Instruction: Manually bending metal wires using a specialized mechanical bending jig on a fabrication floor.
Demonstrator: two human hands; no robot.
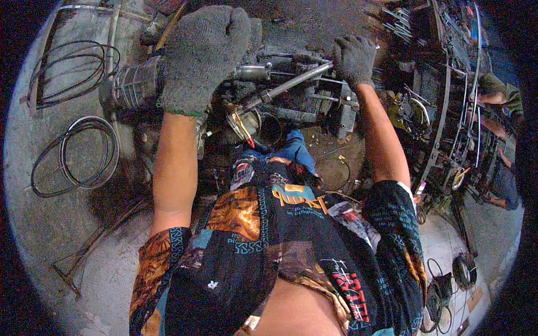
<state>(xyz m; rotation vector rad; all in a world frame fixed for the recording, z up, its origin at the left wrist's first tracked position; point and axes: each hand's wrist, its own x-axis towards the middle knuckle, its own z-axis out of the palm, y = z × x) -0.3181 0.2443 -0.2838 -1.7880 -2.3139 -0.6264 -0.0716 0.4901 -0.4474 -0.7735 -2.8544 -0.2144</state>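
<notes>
Both my hands wear dark grey knitted gloves. My left hand is raised over the left part of a greasy machine, beside a dark ribbed cylinder. Its fingers curl down out of sight, and what they hold is hidden. At the far right of the machine my right hand is closed around the upper end of a steel bar. That bar slants down leftward to a joint above a round metal container, which has a red-tipped brush-like item in it. A shiny metal cylinder lies between my hands.
Coils of black cable and a ring of wire lie on the floor at left. A long metal frame runs along the right, with metal rods at its far end. Other people's arms show beyond it.
</notes>
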